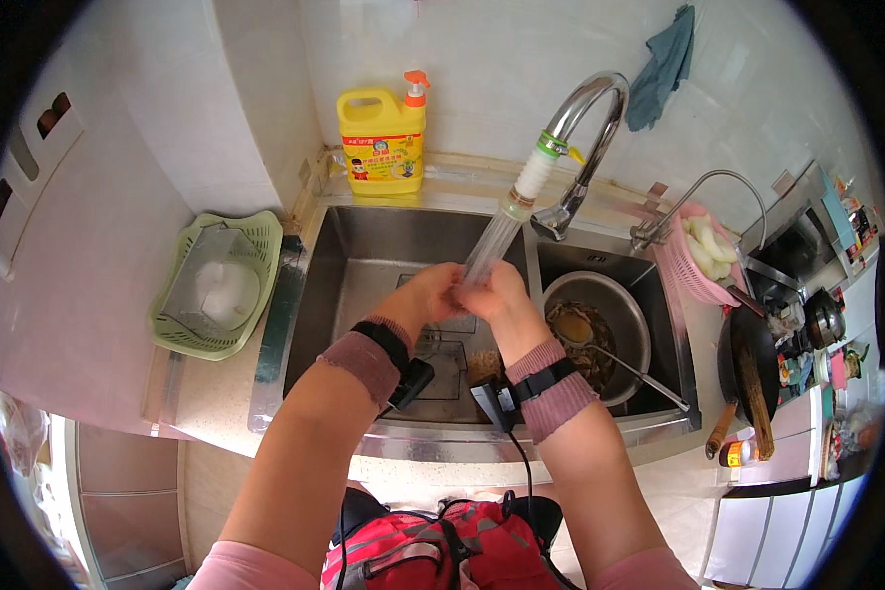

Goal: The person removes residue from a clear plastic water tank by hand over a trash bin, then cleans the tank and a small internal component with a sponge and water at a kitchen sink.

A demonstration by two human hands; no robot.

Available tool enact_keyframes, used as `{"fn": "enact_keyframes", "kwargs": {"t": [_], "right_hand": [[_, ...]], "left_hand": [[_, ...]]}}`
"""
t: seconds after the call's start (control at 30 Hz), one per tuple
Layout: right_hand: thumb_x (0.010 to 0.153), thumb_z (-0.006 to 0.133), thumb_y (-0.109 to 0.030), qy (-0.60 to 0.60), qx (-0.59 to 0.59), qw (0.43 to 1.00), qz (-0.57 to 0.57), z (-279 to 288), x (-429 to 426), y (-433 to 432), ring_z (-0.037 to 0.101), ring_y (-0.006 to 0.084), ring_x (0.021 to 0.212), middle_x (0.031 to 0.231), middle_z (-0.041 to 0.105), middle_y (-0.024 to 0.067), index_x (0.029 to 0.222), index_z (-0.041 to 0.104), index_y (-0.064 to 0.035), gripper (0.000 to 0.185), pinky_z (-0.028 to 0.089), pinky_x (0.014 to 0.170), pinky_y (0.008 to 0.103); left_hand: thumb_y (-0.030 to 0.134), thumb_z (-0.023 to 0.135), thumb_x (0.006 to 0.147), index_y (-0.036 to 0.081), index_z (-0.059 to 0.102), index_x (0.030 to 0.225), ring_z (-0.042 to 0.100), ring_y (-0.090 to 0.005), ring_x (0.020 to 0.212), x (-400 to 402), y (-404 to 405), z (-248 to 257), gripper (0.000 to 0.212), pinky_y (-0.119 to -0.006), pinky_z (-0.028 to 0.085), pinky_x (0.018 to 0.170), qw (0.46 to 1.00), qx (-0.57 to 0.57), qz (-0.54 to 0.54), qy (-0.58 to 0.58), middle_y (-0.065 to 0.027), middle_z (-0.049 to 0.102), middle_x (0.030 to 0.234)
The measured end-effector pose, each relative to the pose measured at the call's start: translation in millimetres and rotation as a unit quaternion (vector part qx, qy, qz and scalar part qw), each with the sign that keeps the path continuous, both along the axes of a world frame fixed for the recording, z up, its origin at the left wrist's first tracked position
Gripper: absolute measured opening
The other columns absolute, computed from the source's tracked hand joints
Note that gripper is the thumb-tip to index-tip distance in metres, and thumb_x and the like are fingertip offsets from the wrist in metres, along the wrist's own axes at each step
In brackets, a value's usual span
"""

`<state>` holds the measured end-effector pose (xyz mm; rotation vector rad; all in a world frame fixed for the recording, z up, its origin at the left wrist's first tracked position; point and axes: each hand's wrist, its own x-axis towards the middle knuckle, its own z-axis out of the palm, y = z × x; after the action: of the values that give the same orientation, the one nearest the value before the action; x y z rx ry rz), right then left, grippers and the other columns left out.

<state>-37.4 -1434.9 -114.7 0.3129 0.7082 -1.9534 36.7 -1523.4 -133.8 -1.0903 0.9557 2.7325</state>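
Observation:
Water runs in a spray from the white nozzle (535, 175) of a curved chrome faucet (585, 110). My left hand (441, 289) and my right hand (493, 291) are together under the spray, over the left basin of a stainless steel sink (369, 243). Their fingers are blurred by the water, so whether anything lies between them cannot be told. Below my hands a wire rack (442, 369) lies in the basin, with a brown scrubber (484, 364) near my right wrist. In the right basin a metal pot (638, 335) holds brownish contents and a ladle (638, 372).
A yellow detergent jug (383, 144) stands behind the sink. On the left is a green plastic basket (265, 258) with a white item. To the right are a pink basket (689, 273) with pale green vegetable pieces, a wok (734, 354) and a small chrome tap (708, 177).

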Motion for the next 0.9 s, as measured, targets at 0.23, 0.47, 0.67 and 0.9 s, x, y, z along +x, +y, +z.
{"fn": "enact_keyframes", "kwargs": {"t": [0.23,0.47,0.67,0.9], "right_hand": [[0.097,0.038,-0.018,0.014,0.071,0.997,-0.023,12,11,4,0.053,0.0407,0.108,0.114,0.052,0.0250,0.113,0.049,0.0059,0.031,0.043,0.096,0.0579],[0.094,0.045,-0.018,0.011,0.044,0.999,0.019,11,4,13,0.055,0.0383,0.106,0.105,0.057,0.0225,0.105,0.055,0.0039,0.026,0.046,0.092,0.0533],[0.088,0.057,-0.019,0.166,0.254,0.952,-0.047,22,-35,32,0.050,0.0295,0.119,0.116,0.060,0.0118,0.109,0.060,-0.0063,0.025,0.032,0.104,0.0464],[0.091,0.056,-0.019,0.309,0.255,0.913,-0.083,47,-59,51,0.047,0.0243,0.126,0.129,0.057,0.0080,0.123,0.059,-0.0073,0.034,0.031,0.105,0.0436]], "left_hand": [[0.024,0.048,0.095,0.008,0.060,0.111,0.063,-0.0225,0.102,-5,-1,-22,0.026,-0.045,0.051,0.091,0.994,-0.024,-0.098,0.029,-0.0065,0.065,0.110],[0.032,0.051,0.092,0.012,0.062,0.110,0.058,-0.0212,0.098,-8,-16,-49,0.029,-0.044,0.047,0.080,0.986,-0.040,-0.151,0.060,-0.0056,0.063,0.111],[0.037,0.060,0.089,0.007,0.056,0.125,0.057,-0.0308,0.107,28,-43,-53,0.046,-0.044,0.048,0.087,0.941,-0.292,-0.103,-0.137,-0.0103,0.052,0.134],[0.046,0.059,0.088,0.013,0.035,0.146,0.041,-0.0368,0.126,62,-58,-46,0.072,-0.054,0.039,0.096,0.898,-0.321,-0.196,-0.228,-0.0134,0.038,0.146]]}}
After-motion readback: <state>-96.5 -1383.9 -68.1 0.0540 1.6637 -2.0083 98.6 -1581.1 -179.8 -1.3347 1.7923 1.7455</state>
